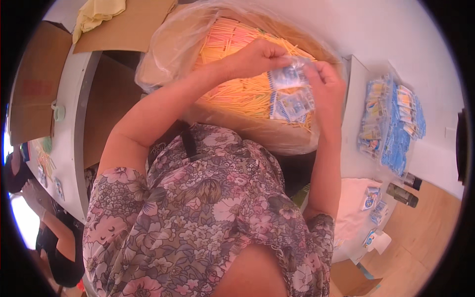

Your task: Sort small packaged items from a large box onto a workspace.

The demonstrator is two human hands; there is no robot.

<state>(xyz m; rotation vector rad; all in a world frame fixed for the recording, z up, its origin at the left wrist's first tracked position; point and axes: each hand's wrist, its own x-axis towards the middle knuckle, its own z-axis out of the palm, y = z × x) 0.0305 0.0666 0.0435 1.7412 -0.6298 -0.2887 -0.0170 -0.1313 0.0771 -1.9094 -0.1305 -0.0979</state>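
Note:
A big cardboard box lined with clear plastic [173, 54] stands before me, full of thin orange, yellow and pink sticks [232, 96]. Over its right part, a small clear plastic packet with blue and white print [287, 78] is between my two hands. My left hand [260, 58] pinches the upper edge with thumb and forefinger. On the other side, my right hand [326, 84] is closed at the packet's right edge, its fingertips partly blurred. More blue-and-white packets [295, 105] lie on the sticks just below; whether they join the held one I cannot tell.
A clear bin of blue packets [391, 123] stands on the right. Near it are a dark bottle [403, 195] and a pink cloth [351, 208] with several packets. On the left, a yellow cloth [99, 15] lies on cardboard, and a co-worker's arm [54, 222] reaches to a white table [67, 163].

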